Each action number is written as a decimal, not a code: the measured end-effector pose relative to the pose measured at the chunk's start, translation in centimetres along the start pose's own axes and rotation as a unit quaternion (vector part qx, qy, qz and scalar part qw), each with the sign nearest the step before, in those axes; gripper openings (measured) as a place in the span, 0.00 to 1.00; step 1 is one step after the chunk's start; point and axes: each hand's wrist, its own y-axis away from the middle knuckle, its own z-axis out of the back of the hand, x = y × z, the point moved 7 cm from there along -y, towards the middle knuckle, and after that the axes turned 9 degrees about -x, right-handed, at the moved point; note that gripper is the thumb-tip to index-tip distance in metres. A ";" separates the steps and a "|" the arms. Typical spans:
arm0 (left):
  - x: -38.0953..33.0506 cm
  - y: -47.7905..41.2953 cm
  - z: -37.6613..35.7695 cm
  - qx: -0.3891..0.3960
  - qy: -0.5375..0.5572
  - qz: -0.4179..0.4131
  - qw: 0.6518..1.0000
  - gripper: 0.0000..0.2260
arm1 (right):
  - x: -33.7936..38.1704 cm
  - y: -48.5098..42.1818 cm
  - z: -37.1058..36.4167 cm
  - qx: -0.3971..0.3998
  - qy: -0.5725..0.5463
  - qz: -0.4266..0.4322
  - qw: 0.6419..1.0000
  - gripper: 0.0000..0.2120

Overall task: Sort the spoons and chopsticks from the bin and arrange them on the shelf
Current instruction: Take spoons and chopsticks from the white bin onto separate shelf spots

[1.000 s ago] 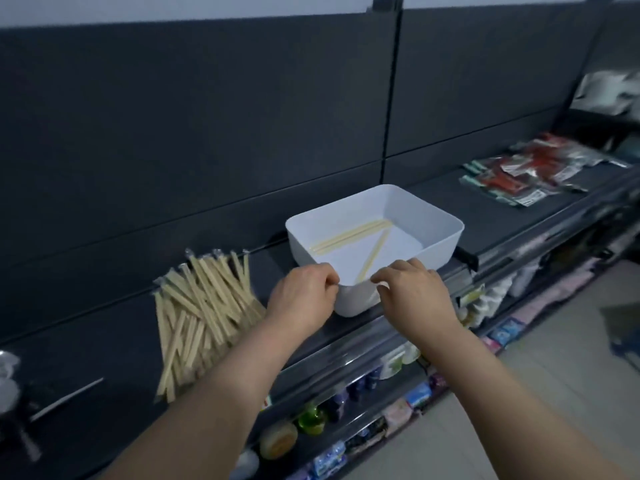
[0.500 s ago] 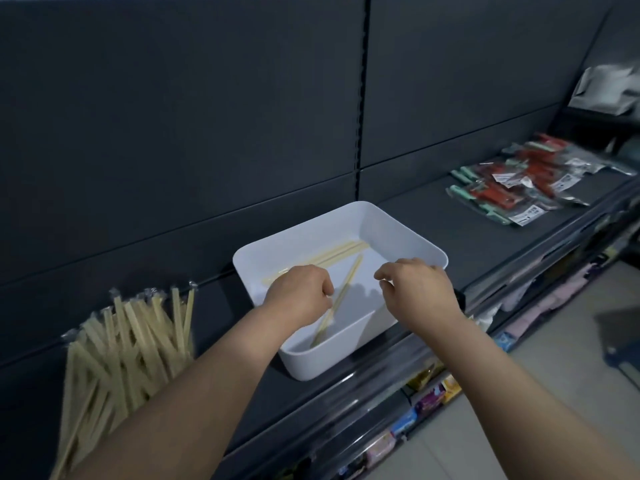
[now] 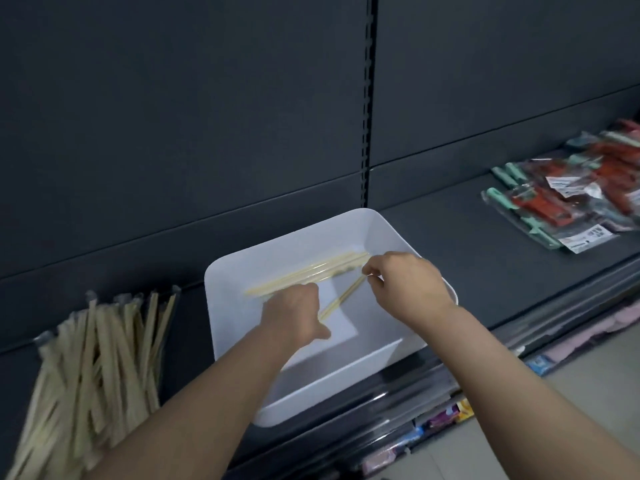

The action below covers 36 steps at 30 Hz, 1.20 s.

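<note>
Inside the bin (image 3: pixel 287 237) on the shelf (image 3: pixel 450 244), your right hand (image 3: pixel 408 285) pinches the slanted chopsticks (image 3: pixel 341 299) by their far tip. Your left hand (image 3: pixel 292 317) curls over them, grip unclear. A tip-only hold may slip.

Bin (image 3: pixel 381 233) is open on top, and both hands sit inside the rim. Left hand (image 3: pixel 294 317) hangs low over the middle. Right hand (image 3: pixel 408 285) is by the right wall, pinching the end of the loose pair (image 3: pixel 343 296). That pair runs diagonally across the floor; the bundle (image 3: pixel 304 273) lies along the far side, and the near floor is bare. The back panel (image 3: pixel 173 133) rises straight behind, so access is from above or the front. There's a wide bare stretch of shelf (image 3: pixel 450 244) between bin and packets (image 3: pixel 571 202). On the left there's a narrow gap, then the pile of chopsticks (image 3: pixel 97 358) fans out to the shelf front.
</note>
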 end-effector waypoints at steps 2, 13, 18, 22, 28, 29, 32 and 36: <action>0.6 -0.5 0.0 -0.007 0.032 0.042 0.999 0.19 | -0.3 -1.1 -0.4 0.006 -0.011 0.018 1.000 0.14; 4.3 1.1 2.7 -0.170 0.097 0.204 0.959 0.03 | 2.3 -6.7 -4.2 0.105 -0.020 0.124 0.987 0.17; 5.7 3.1 3.5 -0.254 0.183 0.244 0.918 0.01 | 4.5 -6.7 -7.4 0.185 0.005 0.164 0.969 0.14; 6.4 3.2 2.7 -0.272 0.224 0.254 0.901 0.01 | 4.3 -6.0 -8.6 0.206 0.039 0.166 0.964 0.12; 6.8 2.1 1.9 -0.284 0.245 0.252 0.892 0.01 | 4.1 -5.0 -8.5 0.225 0.087 0.176 0.954 0.13; 6.8 2.0 2.0 -0.290 0.242 0.248 0.892 0.01 | 4.0 -4.9 -8.2 0.221 0.096 0.178 0.954 0.14; 6.5 1.4 2.5 -0.285 0.190 0.226 0.912 0.03 | 3.8 -4.7 -7.0 0.217 0.129 0.179 0.951 0.15; 5.9 -0.1 3.1 -0.264 0.135 0.203 0.933 0.04 | 2.9 -4.2 -3.7 0.186 0.144 0.145 0.961 0.12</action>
